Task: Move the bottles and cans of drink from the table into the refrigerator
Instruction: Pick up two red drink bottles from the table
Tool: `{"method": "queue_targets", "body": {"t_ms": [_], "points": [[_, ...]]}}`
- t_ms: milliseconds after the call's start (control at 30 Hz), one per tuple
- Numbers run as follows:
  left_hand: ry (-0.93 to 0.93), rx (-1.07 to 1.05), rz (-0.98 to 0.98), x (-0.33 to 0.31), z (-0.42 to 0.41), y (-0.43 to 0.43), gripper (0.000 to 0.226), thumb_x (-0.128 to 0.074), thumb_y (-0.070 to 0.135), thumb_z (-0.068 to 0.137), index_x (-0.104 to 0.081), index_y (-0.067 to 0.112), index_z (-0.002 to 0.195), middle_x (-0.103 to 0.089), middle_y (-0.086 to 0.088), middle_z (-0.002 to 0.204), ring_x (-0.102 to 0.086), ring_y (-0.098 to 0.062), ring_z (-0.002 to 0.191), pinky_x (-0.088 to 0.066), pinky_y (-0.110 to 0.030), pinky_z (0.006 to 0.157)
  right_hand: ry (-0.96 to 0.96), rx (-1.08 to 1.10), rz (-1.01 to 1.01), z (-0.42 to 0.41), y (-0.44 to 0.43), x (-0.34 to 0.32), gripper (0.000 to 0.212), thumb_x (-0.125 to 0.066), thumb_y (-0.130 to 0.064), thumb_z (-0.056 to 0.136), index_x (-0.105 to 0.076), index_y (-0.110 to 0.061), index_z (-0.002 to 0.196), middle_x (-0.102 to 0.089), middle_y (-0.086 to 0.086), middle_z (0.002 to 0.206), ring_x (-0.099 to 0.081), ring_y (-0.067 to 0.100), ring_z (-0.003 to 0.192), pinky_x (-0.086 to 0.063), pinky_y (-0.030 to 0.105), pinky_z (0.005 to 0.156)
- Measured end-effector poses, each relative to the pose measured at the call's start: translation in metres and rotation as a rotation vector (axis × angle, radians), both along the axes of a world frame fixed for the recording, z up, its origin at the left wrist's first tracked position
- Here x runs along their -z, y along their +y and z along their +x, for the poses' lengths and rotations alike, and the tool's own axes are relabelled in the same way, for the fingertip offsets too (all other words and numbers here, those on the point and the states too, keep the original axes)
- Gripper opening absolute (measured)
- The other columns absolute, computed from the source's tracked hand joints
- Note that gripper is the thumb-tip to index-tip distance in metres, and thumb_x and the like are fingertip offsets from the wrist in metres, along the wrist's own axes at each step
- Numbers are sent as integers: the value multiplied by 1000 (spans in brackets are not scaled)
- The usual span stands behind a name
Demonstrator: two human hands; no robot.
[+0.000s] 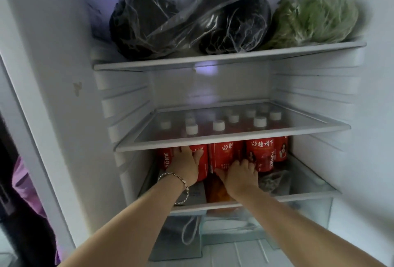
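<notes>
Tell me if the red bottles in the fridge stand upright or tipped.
Upright: the bottles show white caps pointing up beneath the glass shelf.

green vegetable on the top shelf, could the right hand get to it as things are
Probably yes, once it draws back. The right hand grips a red juice bottle under the middle glass shelf, which blocks a straight lift. The green vegetable sits at the open front, nothing before it.

The red bottles (262,153) carry labels reading "山楂树下", with "JUICE" printed sideways on some.
</notes>
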State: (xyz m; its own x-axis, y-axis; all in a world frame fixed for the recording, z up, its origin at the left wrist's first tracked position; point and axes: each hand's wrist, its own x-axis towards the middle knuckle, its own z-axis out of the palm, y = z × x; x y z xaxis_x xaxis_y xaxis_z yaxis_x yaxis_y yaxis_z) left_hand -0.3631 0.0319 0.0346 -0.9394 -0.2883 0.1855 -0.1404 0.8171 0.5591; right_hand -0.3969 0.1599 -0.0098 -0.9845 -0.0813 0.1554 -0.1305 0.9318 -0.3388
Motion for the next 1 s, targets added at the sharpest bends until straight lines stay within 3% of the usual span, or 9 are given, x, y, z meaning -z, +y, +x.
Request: {"method": "queue_targets", "body": {"t_ms": [133,233,300,400,467,567,733,867,1000], "points": [[-20,-145,-154,-3,27,6,59,-39,29,98,-12,6,145,-23,-16,146,-38,-31,126,-39,-40,101,64,-78,-218,28,12,-6,35,-46,-30,96,-47,-13,126,-49,6,126,-50,23,115,-44,35,98],[72,-135,-284,-9,62,18,44,-45,21,93,-35,8,133,-33,-15,135,-38,-31,121,-38,-39,98,199,-131,-248,66,34,-16,22,-49,-21,93,-61,-12,109,-56,3,115,-55,21,104,-48,35,89],[102,28,-208,-12,81,26,24,-44,17,93,-54,10,113,-51,-12,121,-50,-27,107,-45,-36,89,241,-164,-199,95,52,-24,20,-50,-19,91,-64,-11,103,-57,2,109,-56,22,100,-48,34,86],[57,244,-181,-10,115,56,25,-39,14,92,-64,9,92,-67,-9,95,-62,-25,84,-50,-30,72,267,-132,-90,149,83,-27,18,-47,-20,91,-64,-14,93,-60,4,102,-57,24,98,-45,31,77],[43,347,-223,-2,138,82,26,-39,16,91,-65,12,95,-67,-7,96,-62,-26,87,-50,-30,76,257,-66,-41,188,103,-24,18,-46,-24,92,-62,-15,89,-63,4,98,-59,26,96,-42,31,70],[11,520,-324,20,181,131,25,-41,19,90,-65,16,98,-66,-6,104,-61,-27,95,-48,-30,81,187,88,35,262,142,-12,25,-43,-26,93,-64,-14,101,-64,6,103,-60,28,98,-41,30,69],[-20,851,-404,32,279,223,22,-44,23,89,-64,20,98,-65,0,99,-59,-20,93,-39,-24,72,-62,340,139,391,221,1,25,-50,-29,89,-66,-14,101,-65,9,107,-61,29,103,-46,29,74],[-23,1159,-380,29,363,312,24,-49,26,89,-54,13,69,-56,-5,81,-59,-27,89,-39,-24,69,-124,561,106,500,295,-5,16,-51,-27,90,-61,-17,81,-59,5,84,-61,27,85,-40,26,58],[11,1492,-445,34,460,400,23,-46,25,93,-64,11,91,-63,-8,99,-60,-26,96,-48,-29,78,-117,783,124,607,366,-1,24,-48,-27,93,-67,-13,98,-64,9,98,-62,28,96,-39,27,64]]}}
